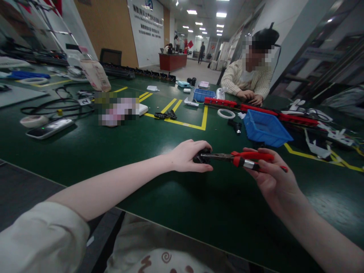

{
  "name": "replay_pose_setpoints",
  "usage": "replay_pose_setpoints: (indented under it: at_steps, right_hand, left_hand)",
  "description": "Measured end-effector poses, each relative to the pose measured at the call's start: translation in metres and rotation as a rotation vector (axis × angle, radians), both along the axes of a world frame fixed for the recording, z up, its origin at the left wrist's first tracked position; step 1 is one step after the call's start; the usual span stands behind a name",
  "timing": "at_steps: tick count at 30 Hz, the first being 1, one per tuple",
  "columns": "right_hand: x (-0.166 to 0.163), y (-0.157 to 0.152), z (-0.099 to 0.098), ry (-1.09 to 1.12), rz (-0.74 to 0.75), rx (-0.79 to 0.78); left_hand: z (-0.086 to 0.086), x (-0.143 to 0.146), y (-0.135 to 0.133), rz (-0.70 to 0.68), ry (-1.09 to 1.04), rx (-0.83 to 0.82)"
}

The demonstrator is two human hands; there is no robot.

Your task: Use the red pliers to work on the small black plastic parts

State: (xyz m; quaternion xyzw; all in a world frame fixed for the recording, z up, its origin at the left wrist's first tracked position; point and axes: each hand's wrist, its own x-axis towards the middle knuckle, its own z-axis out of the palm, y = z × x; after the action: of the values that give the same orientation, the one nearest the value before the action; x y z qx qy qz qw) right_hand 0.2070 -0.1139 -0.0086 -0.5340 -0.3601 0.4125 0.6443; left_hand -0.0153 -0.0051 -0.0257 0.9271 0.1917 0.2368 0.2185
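My left hand point(189, 156) is closed around a small black part point(201, 157) just above the green table, thumb and fingers on either side of it. Its exact kind is hard to make out. In my right hand point(274, 172) are red-handled needle-nose pliers point(244, 158), held level with the jaws pointing left. The tips of the jaws reach the black part between my left fingers; whether they grip it I cannot tell.
A blue bin point(265, 129) stands right of centre, near a black fitting point(234, 126) and a white tape roll point(226, 113). Black pieces point(165, 115) lie ahead. A phone point(50, 129) and cables lie left. Across the table sits a person point(247, 77) behind a red rail point(256, 108).
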Motion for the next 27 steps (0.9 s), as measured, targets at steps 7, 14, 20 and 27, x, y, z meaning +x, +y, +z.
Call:
replay_pose_setpoints:
  at_steps: [7,14,20,27]
  right_hand:
    - [-0.003,-0.001,0.001,0.022,-0.034,-0.004]
    - [-0.007,-0.001,-0.002,0.034,-0.030,-0.036]
    - [-0.006,0.012,-0.012,0.212,-0.085,-0.225]
    - [-0.007,0.017,-0.018,0.212,-0.098,-0.240]
  left_hand:
    - [-0.003,0.000,0.002,-0.020,0.023,-0.053]
    - [-0.003,0.001,0.006,0.001,0.120,-0.023]
    - [-0.008,0.002,0.010,0.041,0.200,0.152]
    - [-0.011,0.001,0.011,0.057,0.286,0.265]
